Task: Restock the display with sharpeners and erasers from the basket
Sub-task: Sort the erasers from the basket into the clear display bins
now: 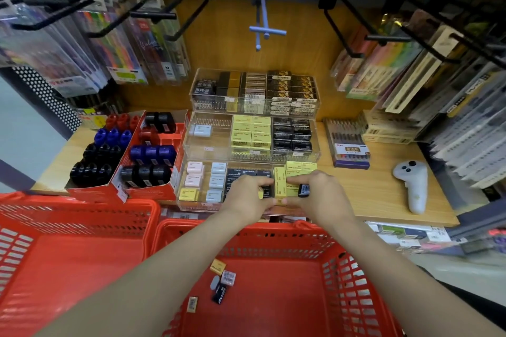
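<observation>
Basket [273, 241]: glossy red plastic with slotted walls, just below the clear tray.
Clear tray [247, 156]: transparent, shiny plastic, stepped tiers.
Erasers [250, 134]: in the clear tray, smooth printed paper sleeves, yellow, black and pale.
Eraser in my right hand [317, 197]: black [304, 190], slightly shiny wrapper.
Shelf [377, 194]: matt wood-grain surface under the clear tray.
Sharpeners [149, 153]: left of the clear tray, glossy plastic in red cardboard boxes [147, 191].
Hooks [153, 15]: above the clear tray, matt black metal.

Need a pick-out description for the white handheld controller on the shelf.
Start at the wooden shelf and move right of the clear acrylic eraser trays. The white plastic handheld controller lies alone on bare wood; it is the only curved, unpackaged item, with dark buttons on its head.
</observation>
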